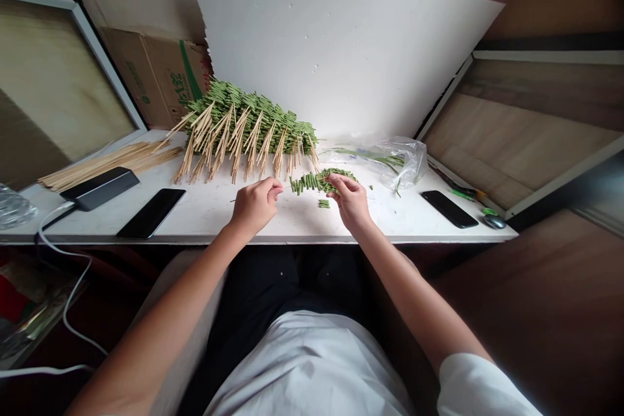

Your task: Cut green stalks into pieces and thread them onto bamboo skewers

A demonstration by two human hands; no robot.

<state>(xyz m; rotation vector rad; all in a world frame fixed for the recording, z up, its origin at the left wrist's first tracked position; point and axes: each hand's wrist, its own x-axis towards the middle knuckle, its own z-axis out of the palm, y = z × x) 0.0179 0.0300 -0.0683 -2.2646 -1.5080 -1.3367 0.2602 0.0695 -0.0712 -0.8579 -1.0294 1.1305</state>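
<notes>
A thin skewer threaded with short cut green bean-like stems (pixel 304 182) spans the space between my two hands, just above the white table. My left hand (pixel 257 203) is closed in a pinch at the skewer's left side, and a thin end seems to poke out beyond it. Just right of the threaded pieces, my right hand (pixel 350 198) has thumb and forefinger pressed together; what they pinch is too small to make out. Loose cut green pieces (pixel 346 173) lie behind the right fingers. A small group of pieces (pixel 324 204) rests on the table between the hands.
Behind stands a large stack of filled green skewers (pixel 253 107), sticks toward me. Bare sticks (pixel 107 162), a black box (pixel 100 188) and a phone (pixel 151 213) lie left. Rightward are a plastic bag (pixel 409 157), another phone (pixel 449 208) and a mouse (pixel 494 221).
</notes>
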